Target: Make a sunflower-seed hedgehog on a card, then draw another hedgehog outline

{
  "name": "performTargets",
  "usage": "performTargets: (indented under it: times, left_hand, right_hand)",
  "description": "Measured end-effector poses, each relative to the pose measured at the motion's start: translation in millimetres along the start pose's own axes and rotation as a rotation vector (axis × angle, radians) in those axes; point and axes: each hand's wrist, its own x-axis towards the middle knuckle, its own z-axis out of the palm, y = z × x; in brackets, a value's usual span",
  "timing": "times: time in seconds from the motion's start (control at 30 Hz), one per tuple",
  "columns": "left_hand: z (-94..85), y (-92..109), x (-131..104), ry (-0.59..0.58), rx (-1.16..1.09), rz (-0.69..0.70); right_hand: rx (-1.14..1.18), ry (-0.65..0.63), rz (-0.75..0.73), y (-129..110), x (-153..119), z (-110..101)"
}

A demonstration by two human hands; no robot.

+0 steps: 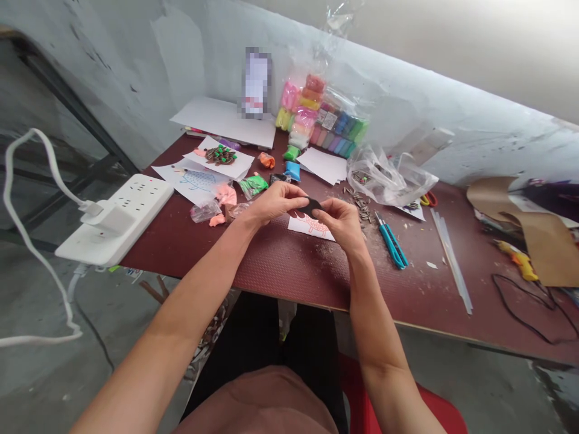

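Note:
Between both hands is a flattened piece of black clay. My left hand pinches its left side, and the fingers of my right hand are closed on its right side. Just below it on the table lies a white paper with an orange drawing, partly covered by my hands. Beyond my left hand are an opened green clay packet, a blue clay packet and lumps of peach clay. Striped seeds are scattered to the right of my right hand, near a teal utility knife.
A white power strip sits at the table's left edge. Behind are a seed pile on papers, bagged colored clay and a clear plastic bag. Glue sticks and a yellow glue gun with its cord lie rightward.

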Motion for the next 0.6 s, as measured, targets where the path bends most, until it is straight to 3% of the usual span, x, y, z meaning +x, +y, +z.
performTargets:
  times: [0.1, 0.27, 0.4, 0.6]
  left_hand:
    - [-0.7, 0, 0, 0.010, -0.038, -0.004]
    - [-1.3, 0, -2, -0.078, -0.051, 0.011]
    - [0.8, -2, -1, -0.030, 0.001, 0.002]
    - [3.4, -5, 3, 0.031, -0.002, 0.005]
  right_hand:
    - [-0.015, -0.001, 0.011, -1, 0, -1]
    - [0.021, -0.028, 0.040, -3, -1, -4]
    - [0.004, -0.071, 0.037, -3, 0, -7]
    - [-0.058, -0.030, 0.009, 0, 0, -12]
